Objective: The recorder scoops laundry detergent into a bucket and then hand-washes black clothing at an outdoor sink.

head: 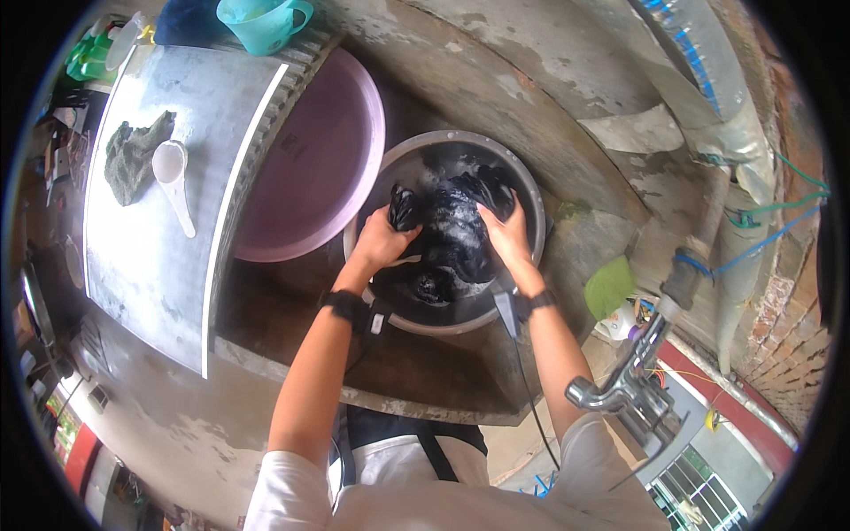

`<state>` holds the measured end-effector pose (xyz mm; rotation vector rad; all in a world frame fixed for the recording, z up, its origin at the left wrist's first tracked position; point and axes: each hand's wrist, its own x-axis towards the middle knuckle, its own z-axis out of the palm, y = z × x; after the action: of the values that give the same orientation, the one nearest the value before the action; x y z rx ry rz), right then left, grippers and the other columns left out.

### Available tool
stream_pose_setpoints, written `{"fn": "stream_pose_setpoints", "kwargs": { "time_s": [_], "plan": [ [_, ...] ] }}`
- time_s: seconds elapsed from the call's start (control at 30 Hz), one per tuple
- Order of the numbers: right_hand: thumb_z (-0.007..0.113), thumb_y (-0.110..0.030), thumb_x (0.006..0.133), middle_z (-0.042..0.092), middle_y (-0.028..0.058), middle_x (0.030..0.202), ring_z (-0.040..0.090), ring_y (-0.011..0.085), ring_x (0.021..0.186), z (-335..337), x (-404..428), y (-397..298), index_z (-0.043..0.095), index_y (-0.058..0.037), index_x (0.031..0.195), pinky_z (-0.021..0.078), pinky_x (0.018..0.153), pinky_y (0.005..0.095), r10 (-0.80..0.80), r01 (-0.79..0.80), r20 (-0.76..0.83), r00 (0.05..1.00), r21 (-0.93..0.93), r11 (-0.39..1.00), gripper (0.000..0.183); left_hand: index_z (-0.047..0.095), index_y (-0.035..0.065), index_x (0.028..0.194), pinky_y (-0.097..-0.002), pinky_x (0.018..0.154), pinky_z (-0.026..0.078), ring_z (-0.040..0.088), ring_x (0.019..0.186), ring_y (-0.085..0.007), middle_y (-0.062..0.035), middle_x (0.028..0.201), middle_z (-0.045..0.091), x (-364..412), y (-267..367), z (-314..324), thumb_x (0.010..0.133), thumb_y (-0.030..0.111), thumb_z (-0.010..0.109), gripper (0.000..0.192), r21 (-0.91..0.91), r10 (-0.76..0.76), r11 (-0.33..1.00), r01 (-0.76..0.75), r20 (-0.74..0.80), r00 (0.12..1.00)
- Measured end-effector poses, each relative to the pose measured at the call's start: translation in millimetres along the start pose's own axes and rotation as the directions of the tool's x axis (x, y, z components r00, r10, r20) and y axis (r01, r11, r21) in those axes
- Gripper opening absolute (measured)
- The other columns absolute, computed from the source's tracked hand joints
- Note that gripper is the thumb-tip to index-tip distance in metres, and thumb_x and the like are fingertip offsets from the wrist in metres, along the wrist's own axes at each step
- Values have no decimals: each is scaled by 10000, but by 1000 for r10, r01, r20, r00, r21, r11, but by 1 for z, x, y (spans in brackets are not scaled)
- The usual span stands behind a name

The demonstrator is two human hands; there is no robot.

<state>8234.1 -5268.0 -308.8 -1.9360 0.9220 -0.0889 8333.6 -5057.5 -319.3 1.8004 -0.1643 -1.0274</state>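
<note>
Black wet cloth [458, 226] with white suds lies in a round grey basin [458, 326] of dark water, inside a concrete sink. On the basin's left side, my left hand [385, 237] grips a bunched piece of this cloth that stands up above the water. My right hand [506, 229] holds another part of the cloth at the right, thumb on top and fingers partly hidden behind it. Both wrists wear black bands with small devices and cables. A large pink basin [312, 152] leans in the sink to the left of the grey one.
Left of the sink, a grey slab [179, 265] bears a white scoop [170, 166] and a dark grey rag [136, 156]. A turquoise plastic cup [262, 26] stands at the top. At right, a metal tap [624, 391] juts out near a green cloth [609, 287] and a white bottle [621, 322].
</note>
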Motion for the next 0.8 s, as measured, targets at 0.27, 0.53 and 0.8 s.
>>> {"fn": "stream_pose_setpoints", "kwargs": {
  "time_s": [0.27,0.53,0.8],
  "plan": [
    [718,18,659,589,86,1107,555,163,1005,-97,-126,-65,511,3,1190,412,927,319,173,-245,188,967,491,836,570,523,-58,1033,-349,773,479,632,864,-297,-213,913,633,-83,30,-32,695,99,680,405,70,-103,988,136,-352,930],
    [759,-167,697,441,182,1212,439,297,1136,-107,-78,-66,418,-21,1249,345,981,375,-157,280,347,924,-339,898,666,428,-41,1096,-397,822,454,515,1040,-286,-151,1079,503,-91,69,8,721,262,689,548,710,-53,654,262,-303,952],
    [570,-581,770,293,242,1347,266,391,1255,17,-50,-9,285,-11,1343,256,992,518,9,135,211,977,-657,741,857,341,-7,1293,-573,1052,114,297,1244,-279,-136,1277,386,-35,-4,63,782,536,542,772,905,73,422,54,-94,993]
  ]
}}
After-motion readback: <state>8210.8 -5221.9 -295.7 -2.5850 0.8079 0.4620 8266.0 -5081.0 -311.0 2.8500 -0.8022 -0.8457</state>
